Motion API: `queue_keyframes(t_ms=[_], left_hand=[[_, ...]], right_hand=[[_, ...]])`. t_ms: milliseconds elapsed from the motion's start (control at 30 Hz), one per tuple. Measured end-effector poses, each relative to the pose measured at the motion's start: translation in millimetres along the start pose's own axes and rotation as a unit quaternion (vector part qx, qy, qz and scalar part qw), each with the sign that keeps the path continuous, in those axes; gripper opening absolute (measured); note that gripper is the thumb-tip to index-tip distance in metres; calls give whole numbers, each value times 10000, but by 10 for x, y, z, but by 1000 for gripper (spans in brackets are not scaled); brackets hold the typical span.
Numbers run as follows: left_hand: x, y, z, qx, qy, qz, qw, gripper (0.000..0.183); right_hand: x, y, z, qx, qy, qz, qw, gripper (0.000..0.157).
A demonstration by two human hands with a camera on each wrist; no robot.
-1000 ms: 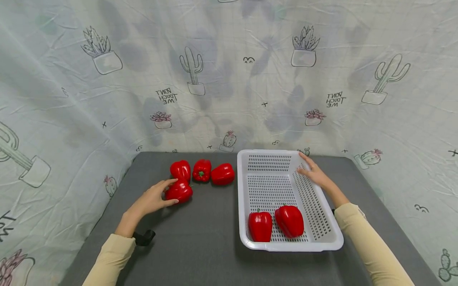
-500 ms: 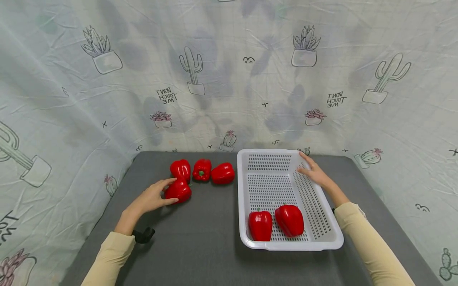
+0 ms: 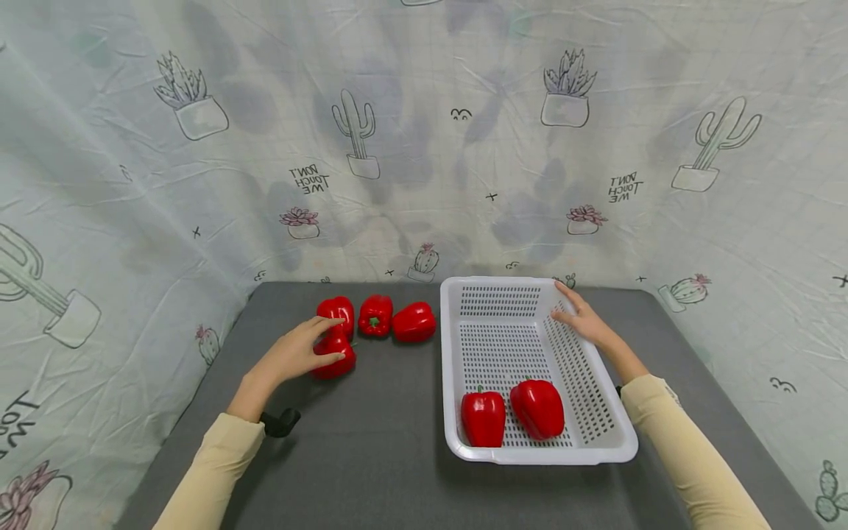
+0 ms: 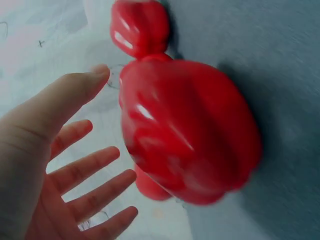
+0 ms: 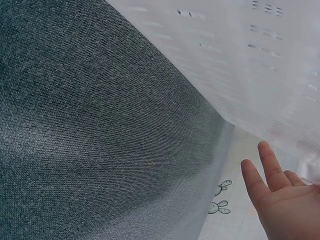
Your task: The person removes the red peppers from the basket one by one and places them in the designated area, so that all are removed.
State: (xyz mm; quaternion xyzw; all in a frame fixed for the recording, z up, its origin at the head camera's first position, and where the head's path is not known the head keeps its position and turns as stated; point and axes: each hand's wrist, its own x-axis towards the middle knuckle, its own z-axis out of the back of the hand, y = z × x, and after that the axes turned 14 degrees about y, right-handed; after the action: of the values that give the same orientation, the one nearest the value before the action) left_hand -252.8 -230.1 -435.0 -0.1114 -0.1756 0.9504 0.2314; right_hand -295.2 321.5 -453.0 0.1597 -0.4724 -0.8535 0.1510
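Red peppers (image 3: 375,316) — two in white basket (image 3: 543,457)

head: left hand (image 3: 288,357) partly hides front loose pepper (image 3: 337,344) | left sleeve (image 3: 212,471) cut off | right wrist: basket (image 5: 240,55) cropped

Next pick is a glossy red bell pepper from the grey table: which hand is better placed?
Left, likely: the left hand is open beside the nearest pepper, while the right hand is away at the right side of the white perforated plastic basket.

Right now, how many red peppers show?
6. In the basket: left pepper, right pepper. On the table: front pepper by the left hand; rear-left pepper, rear-middle pepper, rear-right pepper.
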Motion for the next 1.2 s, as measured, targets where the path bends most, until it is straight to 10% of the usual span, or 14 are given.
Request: queue_keyframes(t_ms=[667, 1200], left_hand=[[490, -664, -26, 698, 355, -1469, 9860, 63], [727, -1274, -78, 1019, 200, -2860, 9526, 60]], right_hand=[[-10, -34, -8, 46, -12, 108, 9999, 75], [-118, 286, -73, 278, 98, 84, 9995, 73]])
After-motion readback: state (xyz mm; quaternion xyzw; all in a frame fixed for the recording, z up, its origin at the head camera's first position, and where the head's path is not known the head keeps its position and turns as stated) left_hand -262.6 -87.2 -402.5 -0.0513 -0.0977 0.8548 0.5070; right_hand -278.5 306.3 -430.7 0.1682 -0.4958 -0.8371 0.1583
